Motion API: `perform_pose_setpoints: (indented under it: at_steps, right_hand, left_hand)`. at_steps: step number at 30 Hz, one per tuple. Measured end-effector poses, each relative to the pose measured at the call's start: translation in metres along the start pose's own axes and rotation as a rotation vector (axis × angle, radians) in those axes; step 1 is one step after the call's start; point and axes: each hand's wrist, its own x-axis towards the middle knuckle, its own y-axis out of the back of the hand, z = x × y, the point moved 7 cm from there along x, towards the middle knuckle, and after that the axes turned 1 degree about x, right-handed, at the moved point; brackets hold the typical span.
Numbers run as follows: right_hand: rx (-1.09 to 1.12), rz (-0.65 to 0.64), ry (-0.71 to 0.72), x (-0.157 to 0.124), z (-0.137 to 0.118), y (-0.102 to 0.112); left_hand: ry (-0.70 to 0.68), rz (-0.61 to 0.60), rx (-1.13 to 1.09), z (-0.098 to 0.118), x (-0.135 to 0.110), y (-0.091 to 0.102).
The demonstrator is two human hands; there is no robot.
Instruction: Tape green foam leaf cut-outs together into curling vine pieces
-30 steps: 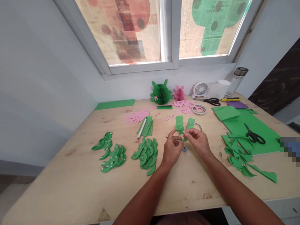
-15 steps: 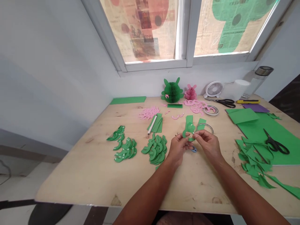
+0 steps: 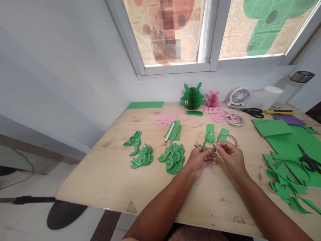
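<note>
My left hand [image 3: 199, 160] holds a curved green paper cutout [image 3: 205, 145] over the table, thumb and fingers closed on its lower edge. My right hand [image 3: 230, 154] pinches a small white piece of tape [image 3: 214, 144] against the cutout's right end. Just behind my hands lie a green paper strip [image 3: 210, 128] and a thin tape ring [image 3: 235, 138]. Metal tips [image 3: 197, 145] poke out beside my left fingers; the rest of that tool is hidden. Left of my hands is a heap of curved green cutouts [image 3: 173, 158].
Farther left lie green cutouts with white tabs [image 3: 142, 156]. A white pen [image 3: 170, 132] rests on green strips. Pink cutouts [image 3: 167, 119], a tape roll [image 3: 234, 120], black scissors [image 3: 250, 111] and paper figures [image 3: 192, 99] are toward the back. Green scraps [image 3: 283, 177] and scissors [image 3: 309, 160] lie right.
The view has swung left, so the table's things appear farther right. Both hands stay together at the green cutout, my right fingers still pinched at its right end.
</note>
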Motion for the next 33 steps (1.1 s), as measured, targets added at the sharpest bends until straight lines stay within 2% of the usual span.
perform_pose_setpoints:
  at_steps: [5,16,24,33]
  right_hand:
    - [0.016,-0.025,-0.020,-0.001,0.004,-0.002]
    - [-0.138,-0.104,0.013,0.001,0.015,0.000]
    - [-0.134,-0.051,0.036,0.001,0.010,0.003]
    - [-0.185,-0.062,0.109,0.001,0.005,0.001]
  left_hand:
    - [-0.036,0.023,-0.003,0.003,0.000,0.001]
    - [-0.103,0.075,-0.052,0.011,0.000,0.004]
    - [-0.088,0.109,0.037,0.010,-0.002,0.005]
    - [-0.083,0.095,0.047,0.013,-0.004,0.003]
